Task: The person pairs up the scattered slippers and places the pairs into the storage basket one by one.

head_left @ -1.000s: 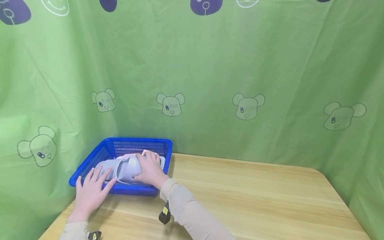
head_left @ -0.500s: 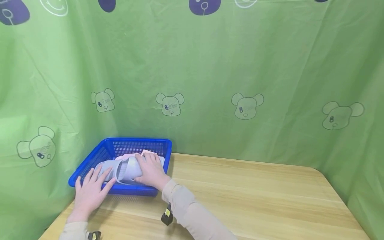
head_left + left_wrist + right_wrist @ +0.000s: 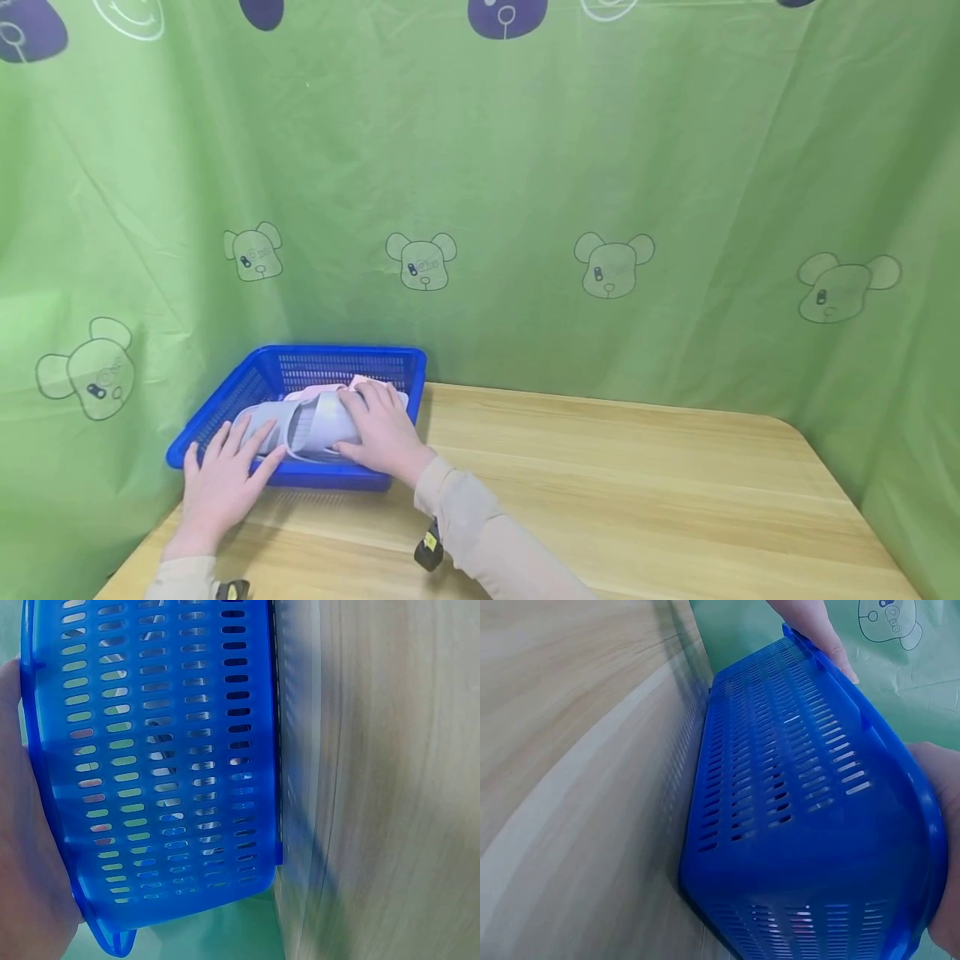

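Note:
A light grey slipper (image 3: 333, 417) lies on its side lengthwise in the blue plastic basket (image 3: 225, 400), along the near wall. My right hand (image 3: 386, 429) grips it near the right end, thumb on the near side and fingers over the far side. My left hand (image 3: 221, 487) reaches over the near rim at the left, fingers spread, with fingertips at the slipper's left end. In the right wrist view, my left hand's fingers (image 3: 817, 634) show at the basket's far rim. Behind the slipper lies something pink (image 3: 318, 390), partly hidden.
The basket stands at the left back of a wooden table (image 3: 637, 492), close to a green curtain (image 3: 510, 192) with printed bear faces. The curtain also hangs along the left and right sides. Slotted basket walls (image 3: 157, 750) fill much of the left wrist view.
My right wrist and forearm have shifted slightly right, while the fingers stay on the slipper. My left hand stays in place at the rim. The whole head view has drifted a little.

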The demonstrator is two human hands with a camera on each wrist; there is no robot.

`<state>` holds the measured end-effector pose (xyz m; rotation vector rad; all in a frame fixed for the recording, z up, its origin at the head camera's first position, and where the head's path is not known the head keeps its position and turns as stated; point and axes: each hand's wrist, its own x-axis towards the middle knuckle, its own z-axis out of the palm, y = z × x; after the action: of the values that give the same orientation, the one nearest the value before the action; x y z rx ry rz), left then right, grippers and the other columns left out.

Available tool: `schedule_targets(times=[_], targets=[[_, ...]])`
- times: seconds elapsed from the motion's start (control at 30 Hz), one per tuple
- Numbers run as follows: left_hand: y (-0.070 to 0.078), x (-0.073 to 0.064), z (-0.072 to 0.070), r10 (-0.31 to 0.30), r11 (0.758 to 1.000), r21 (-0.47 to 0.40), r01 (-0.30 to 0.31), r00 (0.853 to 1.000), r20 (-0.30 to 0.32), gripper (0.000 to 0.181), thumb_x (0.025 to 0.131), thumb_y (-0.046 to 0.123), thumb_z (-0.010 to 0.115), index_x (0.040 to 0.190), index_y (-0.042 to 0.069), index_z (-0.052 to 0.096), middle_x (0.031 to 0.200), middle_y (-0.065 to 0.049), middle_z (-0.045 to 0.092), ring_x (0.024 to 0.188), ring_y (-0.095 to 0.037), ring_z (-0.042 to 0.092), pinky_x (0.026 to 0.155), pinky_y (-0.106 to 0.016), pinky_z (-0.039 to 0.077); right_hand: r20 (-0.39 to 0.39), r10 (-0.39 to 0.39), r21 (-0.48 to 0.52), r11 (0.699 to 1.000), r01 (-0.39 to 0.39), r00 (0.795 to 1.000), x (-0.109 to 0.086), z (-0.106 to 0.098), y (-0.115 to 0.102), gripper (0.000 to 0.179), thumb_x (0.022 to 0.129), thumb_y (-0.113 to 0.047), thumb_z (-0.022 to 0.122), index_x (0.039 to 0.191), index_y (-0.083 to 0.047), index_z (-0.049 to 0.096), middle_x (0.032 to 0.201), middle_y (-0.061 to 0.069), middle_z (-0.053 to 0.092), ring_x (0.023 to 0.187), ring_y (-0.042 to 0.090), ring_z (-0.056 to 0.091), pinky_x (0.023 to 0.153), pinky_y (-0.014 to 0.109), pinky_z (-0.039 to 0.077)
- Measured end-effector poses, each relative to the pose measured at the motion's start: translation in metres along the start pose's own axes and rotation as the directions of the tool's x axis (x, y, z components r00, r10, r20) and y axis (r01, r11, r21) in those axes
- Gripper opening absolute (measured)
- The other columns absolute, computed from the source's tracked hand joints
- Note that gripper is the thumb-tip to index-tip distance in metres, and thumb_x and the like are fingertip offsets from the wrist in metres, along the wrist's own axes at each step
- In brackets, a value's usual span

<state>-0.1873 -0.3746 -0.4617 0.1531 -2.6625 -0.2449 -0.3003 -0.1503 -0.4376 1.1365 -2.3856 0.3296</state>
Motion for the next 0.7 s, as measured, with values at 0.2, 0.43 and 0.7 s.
schedule_targets(times=[0.2,0.43,0.7], targets=[[0.0,0.0,0.0,-0.002,1.0,-0.002,0.002,1.0,0.003,0.059,0.097,0.057,0.043,0.145,0.022,0.045,0.153,-0.021,0.036,0.138,-0.048,0.028,0.108,-0.077,0.007,-0.04,-0.011,0.009,1.0,0.011,0.999,-0.007,-0.001,0.004,0.071,0.083,-0.056,0.067,0.14,-0.019,0.046,0.136,0.004,0.052,0.132,0.024,0.045,0.116,0.052,0.032],[0.0,0.0,0.001,0.0,1.0,-0.007,0.0,1.0,0.016,0.06,0.098,0.057,0.042,0.147,0.023,0.043,0.154,-0.021,0.034,0.139,-0.049,0.028,0.108,-0.077,0.005,-0.038,-0.023,-0.01,1.0,0.023,0.999,-0.017,-0.005,0.009,0.068,0.087,-0.053,0.064,0.142,-0.018,0.045,0.14,0.007,0.05,0.136,0.025,0.043,0.118,0.052,0.03],[-0.001,-0.001,0.0,0.003,1.0,-0.008,-0.003,1.0,0.0,0.059,0.098,0.056,0.043,0.146,0.022,0.044,0.154,-0.021,0.035,0.138,-0.049,0.029,0.107,-0.077,0.006,-0.093,-0.054,-0.006,0.999,0.053,0.994,-0.026,-0.008,0.015,0.066,0.086,-0.052,0.066,0.139,-0.016,0.049,0.136,0.007,0.052,0.133,0.025,0.045,0.116,0.052,0.033]])
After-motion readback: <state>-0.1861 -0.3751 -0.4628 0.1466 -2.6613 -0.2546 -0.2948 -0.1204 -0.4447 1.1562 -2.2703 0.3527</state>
